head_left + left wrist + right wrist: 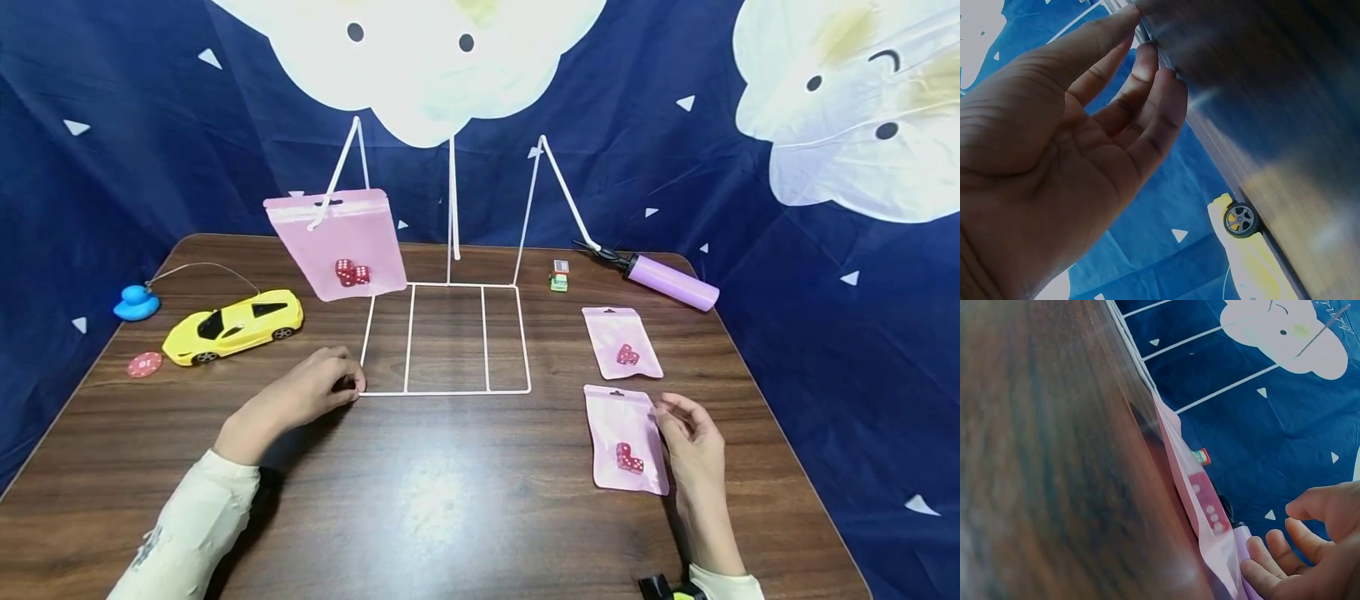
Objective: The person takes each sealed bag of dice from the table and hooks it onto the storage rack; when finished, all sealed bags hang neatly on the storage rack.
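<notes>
A white wire display rack (447,393) stands on the table, its hooks rising at the back. My left hand (318,385) pinches the rack's front left corner between thumb and fingers. From the left hook hangs a pink zip bag (315,242) with red dice showing through its window. My right hand (696,442) is at the right edge of a second pink zip bag (606,425), fingers loosely bent and the thumb apart from them in the right wrist view. This bag lies flat with red dice inside. Behind it lies a smaller pink zip bag (600,333), also holding dice.
On the left are a yellow toy car (247,325), a blue rubber duck (137,303) and a red poker chip (145,364). A purple hand pump (671,282) and a small green item (558,282) lie at the back right. Blue cloth hangs behind the table.
</notes>
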The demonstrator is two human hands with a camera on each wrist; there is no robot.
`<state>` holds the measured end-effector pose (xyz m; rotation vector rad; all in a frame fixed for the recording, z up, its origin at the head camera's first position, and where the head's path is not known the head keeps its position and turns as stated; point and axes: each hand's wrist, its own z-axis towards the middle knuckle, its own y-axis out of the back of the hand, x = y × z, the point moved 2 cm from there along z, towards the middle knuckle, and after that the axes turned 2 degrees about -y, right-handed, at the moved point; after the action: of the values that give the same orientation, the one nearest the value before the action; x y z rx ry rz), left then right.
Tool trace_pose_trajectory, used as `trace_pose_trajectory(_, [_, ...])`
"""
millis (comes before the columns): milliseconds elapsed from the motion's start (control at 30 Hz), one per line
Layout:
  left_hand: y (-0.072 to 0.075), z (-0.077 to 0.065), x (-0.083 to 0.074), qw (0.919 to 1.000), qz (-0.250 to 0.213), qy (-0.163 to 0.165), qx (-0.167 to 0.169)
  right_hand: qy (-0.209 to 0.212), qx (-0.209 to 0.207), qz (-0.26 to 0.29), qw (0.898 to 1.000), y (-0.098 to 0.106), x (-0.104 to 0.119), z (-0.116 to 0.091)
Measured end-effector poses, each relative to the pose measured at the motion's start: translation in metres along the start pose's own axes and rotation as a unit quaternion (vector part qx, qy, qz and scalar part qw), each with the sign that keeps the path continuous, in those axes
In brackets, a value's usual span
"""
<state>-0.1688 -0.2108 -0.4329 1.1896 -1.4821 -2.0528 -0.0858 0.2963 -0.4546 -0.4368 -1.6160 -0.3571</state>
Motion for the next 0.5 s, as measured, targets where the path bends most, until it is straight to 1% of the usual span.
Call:
trace_pose_trajectory(133, [-0.001, 0.0, 0.003, 0.9999, -0.005, -0.009, -0.006, -0.001, -0.001, -0.009, 1.0, 0.007, -0.001, 0.0])
trace_pose_trajectory(200, [-0.002, 0.0, 0.005, 0.9997, -0.008, -0.02, -0.012, -0.005, -0.002, -0.024, 1.0, 0.01, -0.003, 0.0])
trace_pose_trajectory(233, [-0.005, -0.001, 0.008, 0.9992, -0.01, -0.032, -0.021, -0.008, -0.002, -0.032, 0.999, 0.011, -0.003, 0.0])
trace_pose_trajectory(333, [-0.006, -0.003, 0.01, 0.9986, -0.009, -0.043, -0.03, -0.017, 0.002, -0.064, 0.998, 0.016, -0.004, 0.001])
trace_pose_trajectory(433, [-0.006, -0.002, 0.01, 0.9989, -0.014, -0.035, -0.027, -0.021, 0.011, -0.113, 0.993, 0.02, -0.003, 0.002])
trace_pose_trajectory(500, [-0.005, -0.002, 0.007, 0.9993, -0.016, -0.027, -0.021, -0.026, 0.017, -0.15, 0.988, 0.024, -0.003, 0.003])
